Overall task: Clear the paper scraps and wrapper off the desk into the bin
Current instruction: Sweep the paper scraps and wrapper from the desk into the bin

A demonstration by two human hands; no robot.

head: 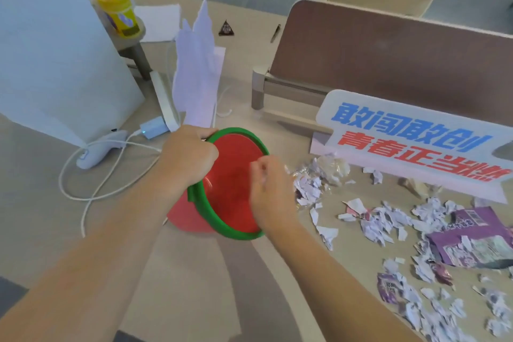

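Beige desk fills the view, with a red bin tilted on it, its green-rimmed mouth facing right. Left hand grips the bin's far-left rim, fingers curled tight over the green edge. Right hand hovers at the bin's mouth, over its right rim; its fingers look drawn together, but motion blur hides whether they pinch anything.

Right of the bin, torn white scraps lie scattered across the desk, the nearest clump just beside the rim and touching a crumpled clear film. Farther right of the bin, among the scraps, lies a purple wrapper, with a smaller purple piece nearer the viewer.

Behind the scraps, right of the bin, stands a sign with blue and red lettering. Left of the bin a white cable loops on the desk, beside a white controller. Beyond the bin stands jagged white paper.
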